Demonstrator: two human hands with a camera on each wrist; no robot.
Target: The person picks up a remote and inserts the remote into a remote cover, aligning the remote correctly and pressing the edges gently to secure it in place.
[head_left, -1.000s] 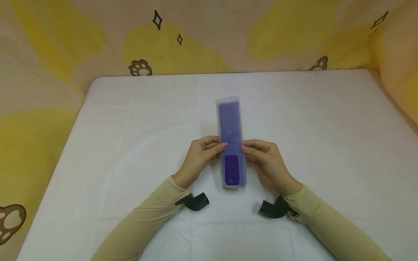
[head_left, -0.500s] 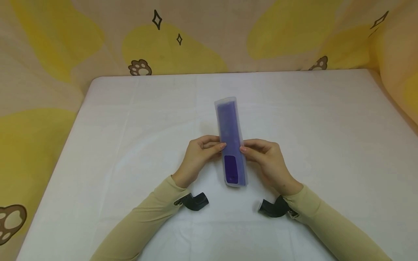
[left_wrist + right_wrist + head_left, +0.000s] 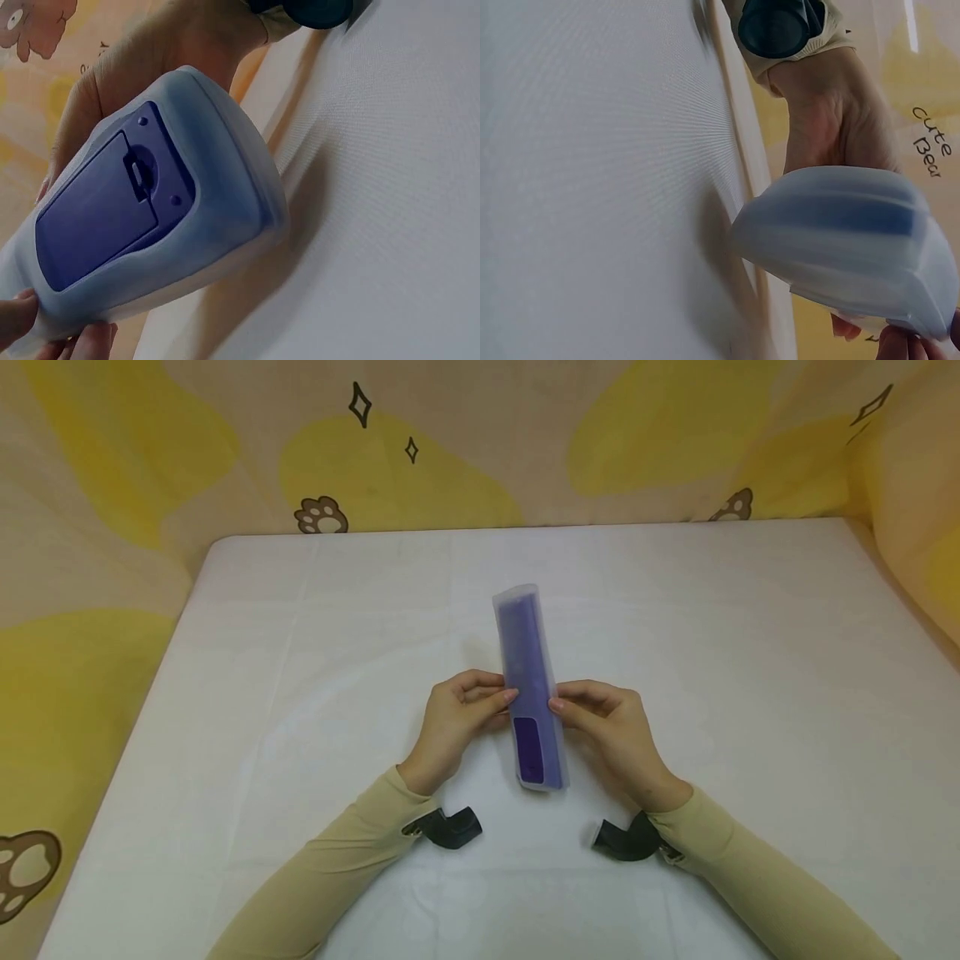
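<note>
A long purple remote control (image 3: 527, 652) in a frosted, see-through sleeve stands out over the middle of the white table, its back toward the head camera. Its dark purple battery cover (image 3: 97, 214), with a small latch, shows through a cut-out in the sleeve. My left hand (image 3: 459, 720) pinches the left edge, thumb on the back face and fingers behind. From the other side my right hand (image 3: 618, 727) pinches the right edge in the same way. The right wrist view shows the sleeve's rounded end (image 3: 832, 225) close up; the front face is hidden.
A white cloth covers the table (image 3: 337, 610). Black wrist cameras (image 3: 453, 828) hang from both sleeve cuffs, low over the cloth. Behind the far edge rises a yellow and beige patterned curtain (image 3: 637, 427), which also runs down the left side.
The remote control has turned about its long axis, so its back now faces more to the left and its right side shows more. Both hands keep their hold and have barely shifted.
</note>
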